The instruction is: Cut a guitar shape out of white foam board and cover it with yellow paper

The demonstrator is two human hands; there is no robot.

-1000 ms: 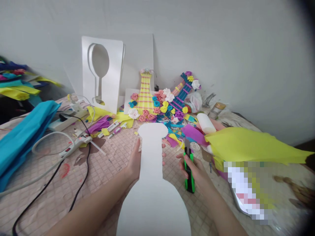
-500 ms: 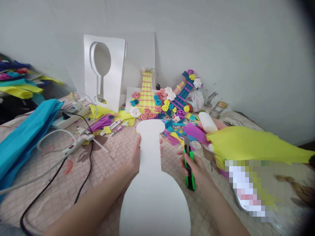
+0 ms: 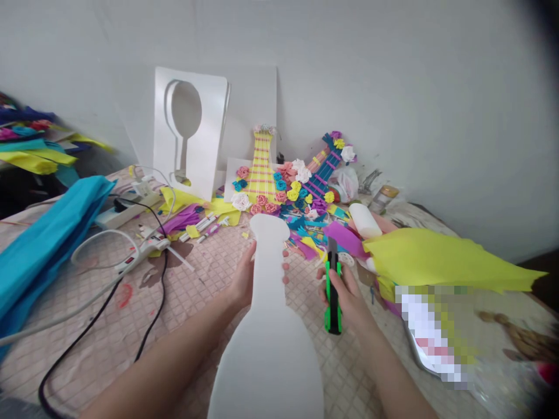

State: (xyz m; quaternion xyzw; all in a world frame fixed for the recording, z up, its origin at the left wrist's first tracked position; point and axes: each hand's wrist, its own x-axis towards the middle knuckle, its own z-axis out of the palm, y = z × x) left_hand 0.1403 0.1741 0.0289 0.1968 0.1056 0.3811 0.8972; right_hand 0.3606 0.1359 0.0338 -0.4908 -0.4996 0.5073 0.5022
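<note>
A white cutout (image 3: 267, 349), shaped like a small guitar, hangs over the table (image 3: 105, 355) in front of the person, its narrow head pointing away and its round body running out at the bottom of the view. The left hand (image 3: 242, 276) is closed around its neck: the thumb lies along the left edge, and fingertips (image 3: 286, 270) curl out at the right edge. To the right of the cutout, and apart from it, the right hand (image 3: 349, 291) is wrapped around a green and black knife (image 3: 333, 297), the thumb on the handle and the blade pointing away from the person.

Compared with half a second ago, the cutout looks narrower at head and body, so it seems to have been turned a little about its length. The knife stands slightly more upright than it did, though both grips are the same. I judge this to be handling or looking over rather than cutting, since the blade touches no edge.

Beyond the cutout stand a decorated yellow guitar (image 3: 261, 166) and, farther right, a blue one with paper flowers. Beyond it to the left leans a white board (image 3: 213, 116) with a similarly shaped hole.
</note>
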